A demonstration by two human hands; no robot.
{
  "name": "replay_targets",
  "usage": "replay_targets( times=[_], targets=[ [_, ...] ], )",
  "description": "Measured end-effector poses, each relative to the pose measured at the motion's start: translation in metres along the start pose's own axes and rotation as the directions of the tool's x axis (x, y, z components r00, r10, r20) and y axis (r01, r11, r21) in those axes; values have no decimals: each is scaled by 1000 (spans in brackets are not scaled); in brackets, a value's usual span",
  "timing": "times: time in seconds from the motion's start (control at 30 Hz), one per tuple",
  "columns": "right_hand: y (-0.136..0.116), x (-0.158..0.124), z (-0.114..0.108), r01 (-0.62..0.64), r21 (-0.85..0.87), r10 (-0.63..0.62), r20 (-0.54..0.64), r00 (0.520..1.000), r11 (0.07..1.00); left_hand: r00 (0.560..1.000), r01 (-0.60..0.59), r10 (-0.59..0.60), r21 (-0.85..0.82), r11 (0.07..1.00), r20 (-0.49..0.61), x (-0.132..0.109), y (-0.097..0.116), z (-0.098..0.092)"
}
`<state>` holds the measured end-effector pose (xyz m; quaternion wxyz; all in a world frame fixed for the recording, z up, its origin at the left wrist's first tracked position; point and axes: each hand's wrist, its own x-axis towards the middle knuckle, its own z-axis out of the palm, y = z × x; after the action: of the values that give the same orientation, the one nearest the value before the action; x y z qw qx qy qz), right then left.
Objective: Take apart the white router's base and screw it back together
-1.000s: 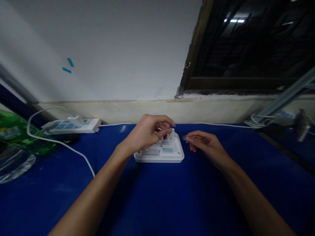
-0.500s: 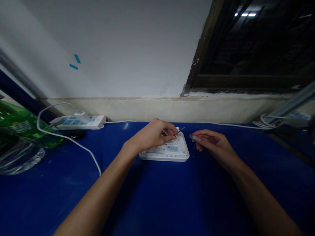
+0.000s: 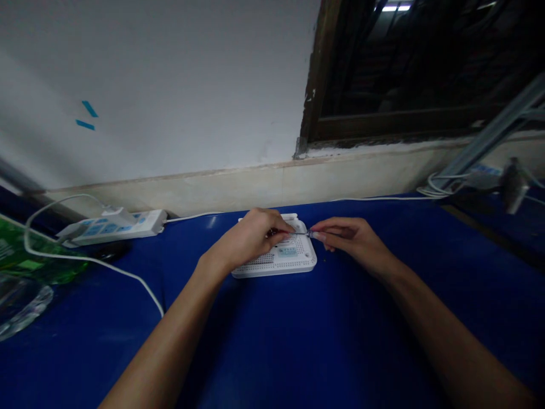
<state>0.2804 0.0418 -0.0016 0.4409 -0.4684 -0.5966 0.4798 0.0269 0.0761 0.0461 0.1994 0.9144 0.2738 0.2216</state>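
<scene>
A white router-like box (image 3: 293,262) with rows of vent holes and a pale blue label lies flat on the blue table. Above it, my left hand (image 3: 255,236) pinches a thin metal screwdriver shaft (image 3: 300,233) between thumb and fingertips. To the right of the box, my right hand (image 3: 351,238) has its fingers closed on a small clear screwdriver handle (image 3: 313,233). The shaft's right end meets this handle; how deep it sits inside, I cannot tell. My left hand covers the upper left part of the box.
A white power strip (image 3: 123,227) with a plugged-in adapter and white cable (image 3: 106,264) lies at the left. Beside it are a green bottle (image 3: 38,255) and a clear container (image 3: 25,312). More cable coils (image 3: 434,190) lie near a metal post (image 3: 489,130) at the right.
My hands have come together, and the shaft now lines up with and meets the clear handle. The shaft has turned from slanting to nearly level. The camera view has shifted right.
</scene>
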Motion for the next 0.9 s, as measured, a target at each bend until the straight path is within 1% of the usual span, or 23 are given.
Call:
replay_targets(
  times=[0.13,0.27,0.37,0.5,0.6,0.73,0.8,0.9],
  targets=[
    [2,0,5,-7,27,6,35,999,1000,997,45,-51,-111,993,-53,1,5,6],
    [6,1,6,24,39,-26,38,999,999,998,58,-61,-287,956,-1,0,9,6],
    [6,0,5,34,53,-36,51,998,998,994,99,-112,-351,931,-18,0,10,5],
    [4,-1,6,64,53,-67,57,996,996,983,140,-172,-364,921,-58,0,11,6],
    [1,-3,11,81,47,-84,70,994,996,982,155,-183,-376,913,-40,2,13,9],
    [-6,-6,16,95,5,-95,126,987,995,986,146,-167,-393,908,-21,4,14,12],
    [-9,-7,12,82,-25,-78,135,988,996,984,140,-169,-345,928,-55,4,13,11],
    [-14,-8,-4,36,-85,-26,106,994,996,967,174,-207,-214,961,-146,1,9,3]
  ],
)
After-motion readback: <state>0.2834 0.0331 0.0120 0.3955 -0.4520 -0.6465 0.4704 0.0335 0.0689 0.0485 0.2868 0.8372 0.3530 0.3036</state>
